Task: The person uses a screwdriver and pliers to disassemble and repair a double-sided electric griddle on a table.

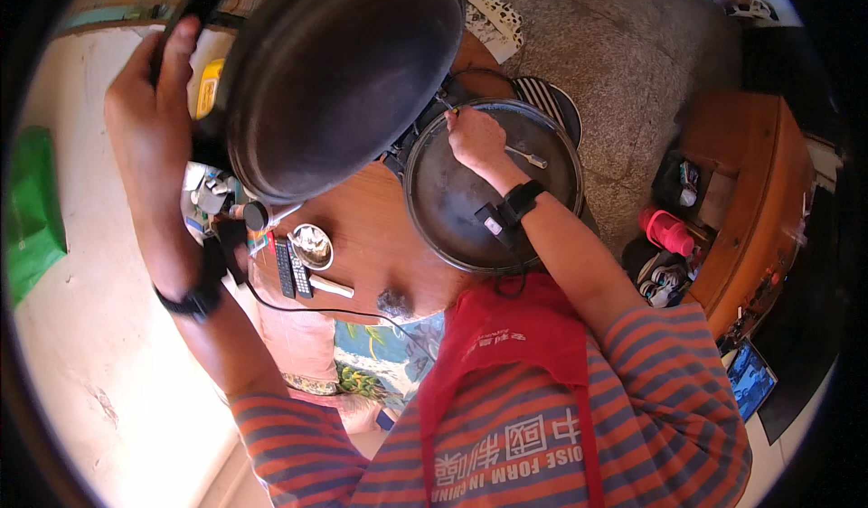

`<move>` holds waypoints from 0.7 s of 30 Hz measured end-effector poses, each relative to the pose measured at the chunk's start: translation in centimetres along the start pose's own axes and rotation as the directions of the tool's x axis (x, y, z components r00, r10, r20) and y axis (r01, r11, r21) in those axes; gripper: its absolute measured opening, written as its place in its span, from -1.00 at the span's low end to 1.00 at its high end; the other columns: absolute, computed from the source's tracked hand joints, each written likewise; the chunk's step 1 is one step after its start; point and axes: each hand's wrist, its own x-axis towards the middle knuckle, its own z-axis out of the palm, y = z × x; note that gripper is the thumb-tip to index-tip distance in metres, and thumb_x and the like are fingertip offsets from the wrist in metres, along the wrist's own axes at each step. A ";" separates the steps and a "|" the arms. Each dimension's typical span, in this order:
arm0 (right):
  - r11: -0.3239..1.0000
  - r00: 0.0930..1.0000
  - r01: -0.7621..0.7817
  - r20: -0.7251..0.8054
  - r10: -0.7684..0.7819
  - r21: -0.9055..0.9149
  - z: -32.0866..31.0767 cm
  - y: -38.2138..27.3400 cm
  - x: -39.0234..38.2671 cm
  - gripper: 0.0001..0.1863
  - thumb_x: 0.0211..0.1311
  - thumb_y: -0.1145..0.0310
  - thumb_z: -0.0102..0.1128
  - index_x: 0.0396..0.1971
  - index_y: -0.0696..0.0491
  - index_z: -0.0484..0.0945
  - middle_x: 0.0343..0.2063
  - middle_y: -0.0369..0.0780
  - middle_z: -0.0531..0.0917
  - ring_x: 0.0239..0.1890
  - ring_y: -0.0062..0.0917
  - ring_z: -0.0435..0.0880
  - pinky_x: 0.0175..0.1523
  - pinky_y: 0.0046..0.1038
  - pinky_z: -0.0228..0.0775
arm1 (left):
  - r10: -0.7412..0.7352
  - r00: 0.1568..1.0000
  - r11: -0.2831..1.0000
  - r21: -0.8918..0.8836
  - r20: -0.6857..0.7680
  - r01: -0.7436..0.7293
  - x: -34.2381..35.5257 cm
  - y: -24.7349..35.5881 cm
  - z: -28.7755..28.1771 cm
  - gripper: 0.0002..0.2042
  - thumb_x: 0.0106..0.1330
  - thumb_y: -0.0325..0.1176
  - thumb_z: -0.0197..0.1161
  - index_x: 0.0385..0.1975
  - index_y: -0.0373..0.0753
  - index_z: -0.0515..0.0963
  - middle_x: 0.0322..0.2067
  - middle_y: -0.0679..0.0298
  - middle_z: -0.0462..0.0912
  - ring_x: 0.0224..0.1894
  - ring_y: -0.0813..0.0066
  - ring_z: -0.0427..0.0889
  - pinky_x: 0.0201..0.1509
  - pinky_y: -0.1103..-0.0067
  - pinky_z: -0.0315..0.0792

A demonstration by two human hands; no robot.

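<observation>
A round, dark electric griddle stands on the wooden table, its lower plate (452, 205) lying flat and its lid (334, 83) raised on the hinge to the left. My left hand (154, 101) is closed around the dark handle at the lid's outer side; part of the grip is hidden. Over the lower plate, my right hand (476, 139) grips a thin tool (529, 156). One pale end sticks out beside my wrist, and the slim other end points at the hinge. Its kind is not clear.
On the wooden table (380, 228) are remote controls (297, 268), a small bowl (311, 246) with pale contents and a black cable (316, 310). A striped round item (551, 106) lies beyond the griddle. A wooden cabinet (759, 183) and a pink bottle (666, 230) are at right.
</observation>
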 end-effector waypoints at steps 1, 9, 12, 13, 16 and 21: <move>1.000 1.000 -0.003 -0.002 0.003 -0.006 -0.2 0.5 0.0 -0.56 0.37 0.06 -0.04 -0.37 0.17 0.60 -0.37 0.05 0.67 -0.24 -0.01 0.66 -0.12 -0.08 0.48 | -0.050 0.996 0.997 -0.053 0.074 0.054 1.8 -1.5 0.5 -0.55 0.35 0.00 0.21 -0.27 -0.39 0.60 -0.65 0.38 0.42 -0.59 0.65 0.33 -0.53 0.64 0.24; 0.999 0.993 0.035 0.116 -0.031 -0.029 1.1 0.5 0.0 -0.57 0.39 0.07 -0.07 -0.23 0.17 0.56 -0.32 0.03 0.68 -0.21 -0.04 0.66 -0.10 -0.05 0.47 | -0.211 0.924 0.892 -0.323 0.320 0.316 6.3 -12.3 1.0 -0.58 0.40 0.02 0.13 -0.37 -0.31 0.54 -0.68 0.55 0.25 -0.69 0.80 0.14 -0.64 0.73 0.02; 0.998 0.994 0.053 0.099 -0.050 -0.025 1.0 0.5 0.3 -0.58 0.40 0.08 -0.08 -0.26 0.17 0.56 -0.31 0.03 0.68 -0.22 -0.05 0.67 -0.11 -0.05 0.47 | -0.206 0.922 0.892 -0.324 0.329 0.315 6.6 -12.8 1.5 -0.57 0.39 0.04 0.14 -0.37 -0.30 0.54 -0.68 0.55 0.24 -0.69 0.80 0.13 -0.64 0.72 0.01; 0.997 0.993 0.065 0.095 -0.062 -0.030 0.6 0.3 0.1 -0.58 0.40 0.09 -0.08 -0.28 0.18 0.57 -0.31 0.03 0.68 -0.22 -0.05 0.67 -0.11 -0.06 0.47 | -0.208 0.921 0.893 -0.321 0.329 0.316 6.7 -12.9 1.6 -0.57 0.39 0.04 0.14 -0.37 -0.30 0.54 -0.68 0.55 0.24 -0.69 0.80 0.13 -0.64 0.72 0.01; 0.990 0.984 0.139 0.118 -0.135 -0.030 -0.7 -0.3 -0.3 -0.61 0.38 0.17 -0.04 -0.35 0.21 0.60 -0.31 0.04 0.68 -0.23 -0.07 0.68 -0.12 -0.12 0.49 | -0.202 0.930 0.910 -0.291 0.307 0.294 6.7 -12.9 1.6 -0.56 0.38 0.05 0.14 -0.38 -0.29 0.54 -0.68 0.56 0.23 -0.69 0.80 0.12 -0.64 0.72 0.00; 0.975 0.974 0.190 0.150 -0.172 -0.111 -0.8 -0.5 0.4 -0.63 0.36 0.20 -0.04 -0.33 0.20 0.61 -0.33 0.03 0.68 -0.21 -0.06 0.66 -0.09 -0.12 0.48 | -0.228 0.911 0.899 -0.284 0.344 0.332 7.1 -12.6 1.5 -0.62 0.45 -0.01 0.06 -0.31 -0.25 0.53 -0.65 0.57 0.22 -0.69 0.82 0.10 -0.64 0.74 0.01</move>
